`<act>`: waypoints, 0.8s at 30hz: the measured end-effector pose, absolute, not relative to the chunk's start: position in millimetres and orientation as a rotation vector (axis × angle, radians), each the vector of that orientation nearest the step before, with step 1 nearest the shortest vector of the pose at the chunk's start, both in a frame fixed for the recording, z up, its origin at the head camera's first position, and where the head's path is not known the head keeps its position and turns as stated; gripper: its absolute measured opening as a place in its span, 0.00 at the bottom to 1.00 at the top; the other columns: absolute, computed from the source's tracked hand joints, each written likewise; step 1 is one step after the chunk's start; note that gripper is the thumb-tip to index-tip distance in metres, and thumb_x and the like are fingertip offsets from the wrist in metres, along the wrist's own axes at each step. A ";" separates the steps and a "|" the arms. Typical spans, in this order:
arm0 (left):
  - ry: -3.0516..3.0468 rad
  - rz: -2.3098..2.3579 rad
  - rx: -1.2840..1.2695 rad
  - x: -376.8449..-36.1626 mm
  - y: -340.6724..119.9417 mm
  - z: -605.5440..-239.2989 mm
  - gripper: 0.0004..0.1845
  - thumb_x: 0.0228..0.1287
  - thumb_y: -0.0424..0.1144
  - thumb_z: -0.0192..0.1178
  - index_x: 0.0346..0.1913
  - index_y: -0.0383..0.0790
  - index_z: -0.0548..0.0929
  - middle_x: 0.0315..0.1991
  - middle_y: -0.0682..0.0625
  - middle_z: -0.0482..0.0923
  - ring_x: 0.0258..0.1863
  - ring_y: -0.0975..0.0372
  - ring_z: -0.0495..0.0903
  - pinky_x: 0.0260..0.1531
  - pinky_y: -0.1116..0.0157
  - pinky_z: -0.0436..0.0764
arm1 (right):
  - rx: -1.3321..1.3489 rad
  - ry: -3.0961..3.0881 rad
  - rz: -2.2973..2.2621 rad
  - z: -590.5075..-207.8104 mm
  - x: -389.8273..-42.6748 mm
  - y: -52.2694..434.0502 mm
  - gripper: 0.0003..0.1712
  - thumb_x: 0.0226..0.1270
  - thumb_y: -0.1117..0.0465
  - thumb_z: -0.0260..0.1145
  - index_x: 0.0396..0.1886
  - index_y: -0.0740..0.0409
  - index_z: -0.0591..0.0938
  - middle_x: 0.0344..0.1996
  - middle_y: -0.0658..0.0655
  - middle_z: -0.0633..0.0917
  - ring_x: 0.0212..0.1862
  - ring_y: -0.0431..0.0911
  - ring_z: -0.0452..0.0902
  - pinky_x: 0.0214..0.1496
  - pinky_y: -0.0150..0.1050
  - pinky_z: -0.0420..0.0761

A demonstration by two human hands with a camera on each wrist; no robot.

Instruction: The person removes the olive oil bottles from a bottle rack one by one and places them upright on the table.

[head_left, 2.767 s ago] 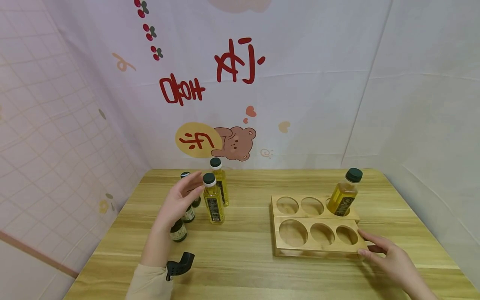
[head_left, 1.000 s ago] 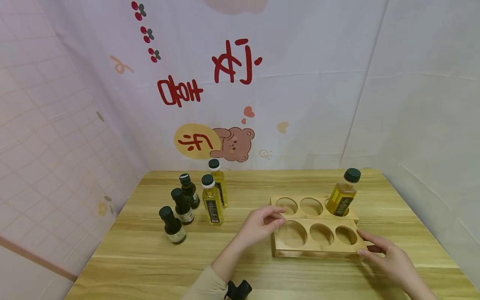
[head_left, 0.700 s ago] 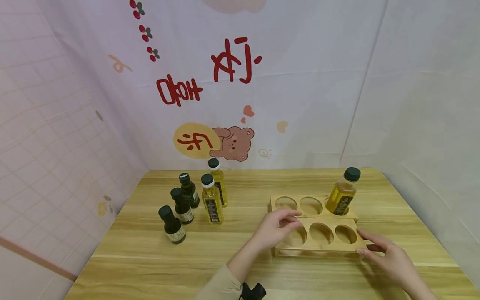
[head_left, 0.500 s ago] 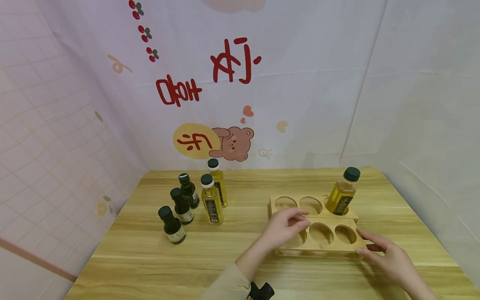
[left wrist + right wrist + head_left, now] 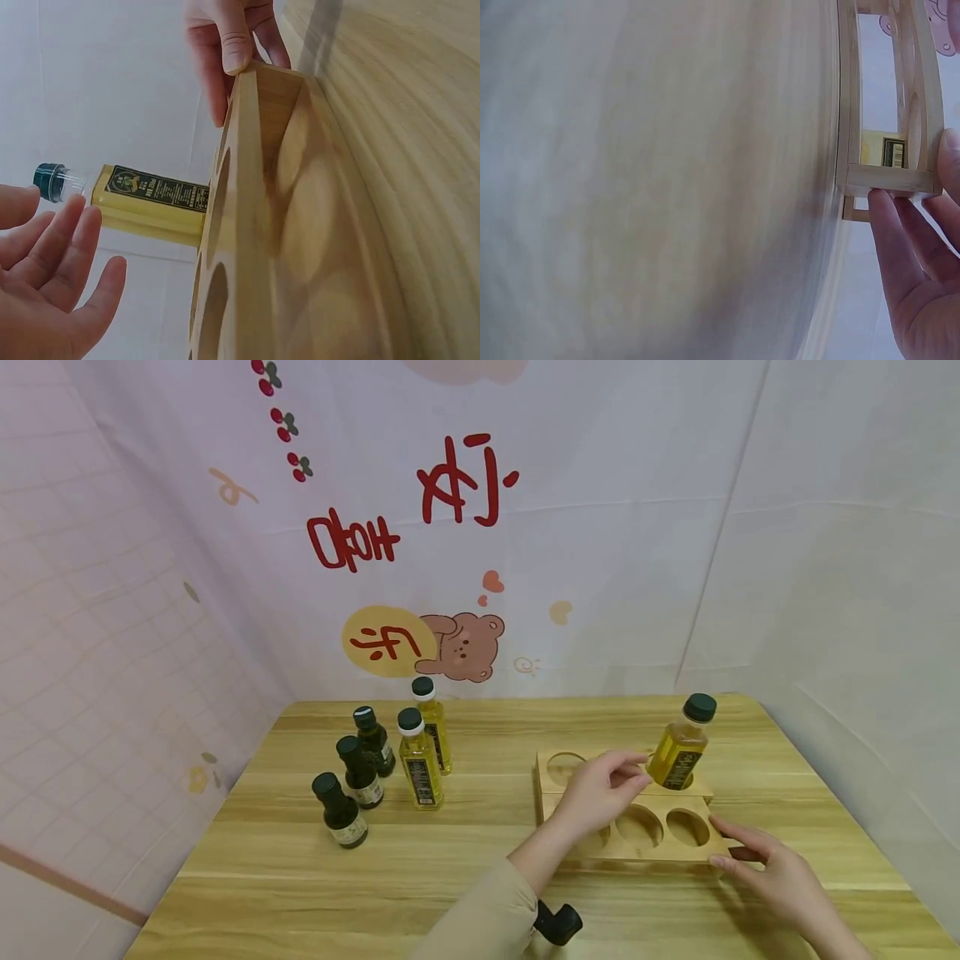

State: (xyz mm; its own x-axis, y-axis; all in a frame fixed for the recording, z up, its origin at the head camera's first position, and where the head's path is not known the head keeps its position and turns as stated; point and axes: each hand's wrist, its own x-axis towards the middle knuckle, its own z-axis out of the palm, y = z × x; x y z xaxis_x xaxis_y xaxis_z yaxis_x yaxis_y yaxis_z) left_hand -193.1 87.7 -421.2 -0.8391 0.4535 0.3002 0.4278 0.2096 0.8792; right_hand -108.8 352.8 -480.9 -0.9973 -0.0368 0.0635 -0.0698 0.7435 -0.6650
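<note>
A two-tier wooden bottle rack [image 5: 663,853] with round holes stands on the right half of the table. One oil bottle [image 5: 678,756], yellow with a dark green cap, sits upright in the back row's right hole. My left hand [image 5: 598,789] hovers over the rack's left and middle holes, its fingertips close to that bottle. Fingers spread and loosely bent near the bottle's neck are visible in the left wrist view; contact cannot be made out. With thumb and fingers my right hand [image 5: 776,872] grips the rack's right end, also seen in the right wrist view.
Two taller yellow oil bottles [image 5: 421,764] stand left of the rack. Beside them are three small dark bottles [image 5: 345,814] with green caps. A black wrist mount [image 5: 558,924] sticks out from the left sleeve. Printed cloth [image 5: 600,527] hangs behind the table.
My left hand has moved right from beside the bottles on the left, across the rack's front row, to near the bottle in the rack. My right hand keeps its grip on the rack's end.
</note>
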 end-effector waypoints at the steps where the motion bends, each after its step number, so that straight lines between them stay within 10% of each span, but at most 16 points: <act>1: 2.440 1.745 0.891 -195.0 91.0 -419.7 0.16 0.71 0.40 0.62 0.58 0.41 0.82 0.41 0.57 0.85 0.37 0.75 0.80 0.39 0.78 0.78 | 0.091 -2.886 1.102 -481.1 -108.8 352.7 0.36 0.62 0.53 0.73 0.66 0.64 0.75 0.60 0.71 0.77 0.41 0.31 0.78 0.36 0.32 0.80; 10: 2.548 1.668 0.869 -208.4 117.6 -405.6 0.21 0.70 0.43 0.63 0.63 0.44 0.79 0.49 0.57 0.83 0.45 0.73 0.79 0.40 0.78 0.76 | 0.105 -2.876 1.114 -483.2 -109.4 353.6 0.35 0.62 0.54 0.73 0.66 0.64 0.75 0.59 0.71 0.77 0.41 0.30 0.78 0.36 0.32 0.81; 17: 2.709 1.566 0.846 -223.6 132.0 -394.8 0.26 0.67 0.48 0.65 0.65 0.48 0.76 0.57 0.59 0.78 0.54 0.69 0.78 0.46 0.76 0.76 | 0.077 -2.907 1.124 -481.5 -108.9 352.0 0.37 0.63 0.52 0.72 0.68 0.63 0.74 0.61 0.72 0.76 0.46 0.51 0.83 0.38 0.42 0.84; 24: 2.780 1.440 0.857 -233.1 140.7 -383.3 0.29 0.66 0.52 0.65 0.68 0.50 0.74 0.61 0.61 0.75 0.59 0.69 0.74 0.53 0.74 0.74 | 0.079 -2.901 1.120 -480.4 -107.9 352.2 0.37 0.62 0.52 0.73 0.67 0.63 0.74 0.61 0.71 0.76 0.42 0.33 0.79 0.36 0.35 0.83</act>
State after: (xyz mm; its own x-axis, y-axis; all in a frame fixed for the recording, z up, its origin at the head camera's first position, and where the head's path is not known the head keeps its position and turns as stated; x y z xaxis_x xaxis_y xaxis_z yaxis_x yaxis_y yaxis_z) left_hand -233.1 140.7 -383.3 -0.8555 0.4046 0.3233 0.4975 0.4684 0.7302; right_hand -107.9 352.2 -480.4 -0.9982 -0.0362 0.0473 -0.0586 0.7395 -0.6706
